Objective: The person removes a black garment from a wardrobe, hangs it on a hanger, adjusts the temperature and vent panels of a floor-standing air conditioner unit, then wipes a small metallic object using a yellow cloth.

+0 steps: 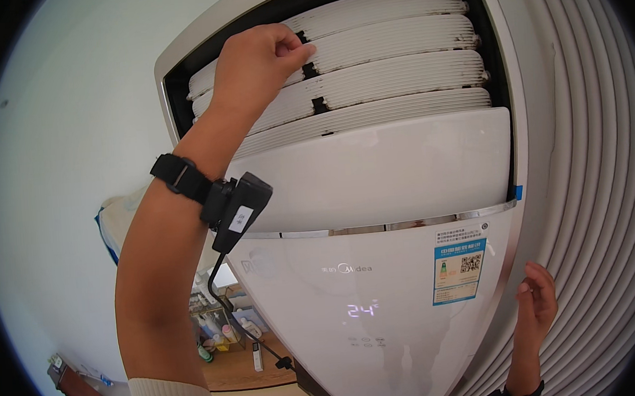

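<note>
A white Midea floor-standing air conditioner stands before me, its display lit. Across its upper opening lie several white louvers with dark grime along their edges. My left hand is raised to the louvers near their middle joint, thumb and forefinger together; whether it pinches a louver edge cannot be told. Below the louvers is a glossy white panel. My right hand is held off the unit's lower right side, fingers loosely curled and apart, holding nothing. A black strapped device with a cable sits on my left forearm.
A pleated light curtain hangs close on the right. At lower left, a wooden table bears a clear organizer with bottles. A dark reddish-brown piece of furniture stands farther left. The black cable hangs before the table.
</note>
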Demonstrator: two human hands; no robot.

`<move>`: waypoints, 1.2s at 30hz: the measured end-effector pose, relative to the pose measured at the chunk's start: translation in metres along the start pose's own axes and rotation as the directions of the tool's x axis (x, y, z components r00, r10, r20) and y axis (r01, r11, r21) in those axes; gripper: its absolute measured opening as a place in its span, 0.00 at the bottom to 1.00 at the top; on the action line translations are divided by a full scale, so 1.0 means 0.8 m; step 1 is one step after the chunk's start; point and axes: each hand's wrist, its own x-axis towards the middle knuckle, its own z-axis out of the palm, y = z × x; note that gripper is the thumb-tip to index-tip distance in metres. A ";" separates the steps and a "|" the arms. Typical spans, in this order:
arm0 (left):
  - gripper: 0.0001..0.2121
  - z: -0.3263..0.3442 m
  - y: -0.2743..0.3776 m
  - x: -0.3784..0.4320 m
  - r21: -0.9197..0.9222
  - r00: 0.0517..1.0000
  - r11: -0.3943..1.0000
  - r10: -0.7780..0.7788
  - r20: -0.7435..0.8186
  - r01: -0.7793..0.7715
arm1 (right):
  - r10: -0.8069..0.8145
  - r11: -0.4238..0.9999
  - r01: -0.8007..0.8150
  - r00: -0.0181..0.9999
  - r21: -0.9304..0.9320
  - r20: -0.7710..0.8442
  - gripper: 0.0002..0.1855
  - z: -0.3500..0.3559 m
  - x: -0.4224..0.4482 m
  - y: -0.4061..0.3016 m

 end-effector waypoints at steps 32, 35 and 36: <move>0.11 -0.006 0.015 0.016 0.108 0.996 0.994 -0.041 0.079 0.033 | 0.038 0.999 -0.038 0.999 0.024 0.002 0.13 0.010 0.016 0.025; 0.11 -0.011 -0.001 0.011 0.144 0.996 0.989 -0.048 0.081 0.036 | 0.046 0.997 -0.048 0.998 0.052 0.037 0.13 0.014 0.016 0.019; 0.11 -0.014 -0.005 0.009 0.131 0.993 0.989 -0.078 0.090 0.066 | 0.056 0.996 -0.059 0.997 0.066 0.049 0.14 0.016 0.016 0.015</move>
